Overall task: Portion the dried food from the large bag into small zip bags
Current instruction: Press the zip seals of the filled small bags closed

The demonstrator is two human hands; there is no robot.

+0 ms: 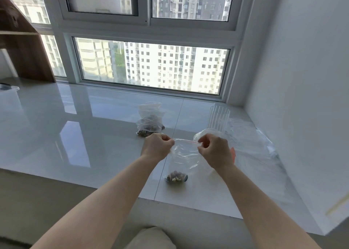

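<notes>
Head view: I see left hand [157, 146] and right hand [214, 149] each pinching one end of red zip strip on small zip bag [182, 160], fingers [167, 138] clamped on top edge. Bag hangs upright, dried food [176, 177] at bottom touching counter [75, 135]. Filled bags [150, 120] behind; large bag [251, 148] right, beside ribbed glass [219, 117].

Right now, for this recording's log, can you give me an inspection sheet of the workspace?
Surface: glossy white ledge under a window.
Job's things: small zip bag with dried food at its bottom, held up by its red zip strip; filled small bags behind; large clear bag at right.
Clutter: ribbed clear cup.
Hands: left hand and right hand pinch the zip strip's ends.
Cables: nothing seen.
Surroundings: wooden shelf, white wall.
</notes>
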